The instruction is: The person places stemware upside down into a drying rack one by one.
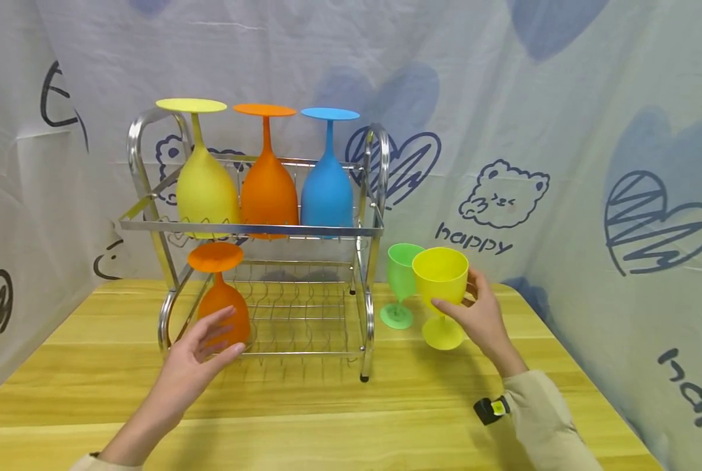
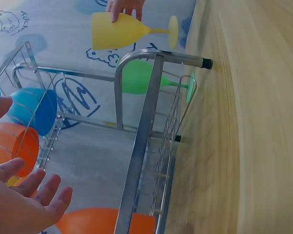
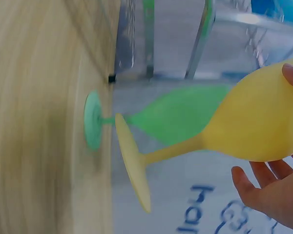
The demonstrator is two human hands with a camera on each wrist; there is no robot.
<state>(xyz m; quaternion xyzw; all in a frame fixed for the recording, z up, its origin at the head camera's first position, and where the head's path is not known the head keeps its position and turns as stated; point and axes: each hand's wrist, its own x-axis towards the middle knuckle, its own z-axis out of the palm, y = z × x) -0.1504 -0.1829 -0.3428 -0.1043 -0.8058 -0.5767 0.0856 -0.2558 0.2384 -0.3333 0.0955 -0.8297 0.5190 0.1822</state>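
Observation:
A yellow goblet (image 1: 441,281) is held upright by my right hand (image 1: 486,320), thumb in front of the bowl and fingers behind it. In the right wrist view its foot (image 3: 133,163) is clear of the wooden table and tilts slightly. Just to its left, a green goblet (image 1: 402,278) stands upright on the table, partly overlapped by the yellow one. My left hand (image 1: 192,366), its fingers spread and relaxed, is in front of an orange goblet (image 1: 222,293) standing upside down on the rack's lower tier. Nothing is held in that hand.
A two-tier metal dish rack (image 1: 280,229) stands on the wooden table (image 1: 327,418). Its upper tier bears upside-down yellow (image 1: 205,186), orange (image 1: 269,190) and blue (image 1: 328,190) goblets. Printed cloth (image 1: 492,85) hangs behind and at both sides.

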